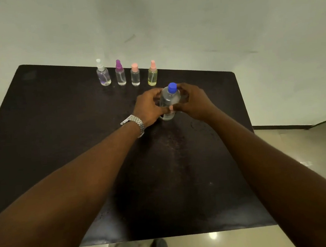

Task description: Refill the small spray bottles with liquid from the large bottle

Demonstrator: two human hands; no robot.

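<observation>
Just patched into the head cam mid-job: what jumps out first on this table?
Both hands meet at the table's middle: the left hand and right hand wrap the large clear bottle, which stands upright with its blue cap on. Behind it, four small spray bottles stand in a row near the far edge of the dark table, all capped. A metal watch sits on the left wrist.

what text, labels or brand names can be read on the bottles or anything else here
None can be read.
Large bottle, held between the left hand and right hand: clear, no label visible.
Four small spray bottles: no print visible.
Wristwatch: only the band shows; the dial is hidden.
Table: no markings.
</observation>
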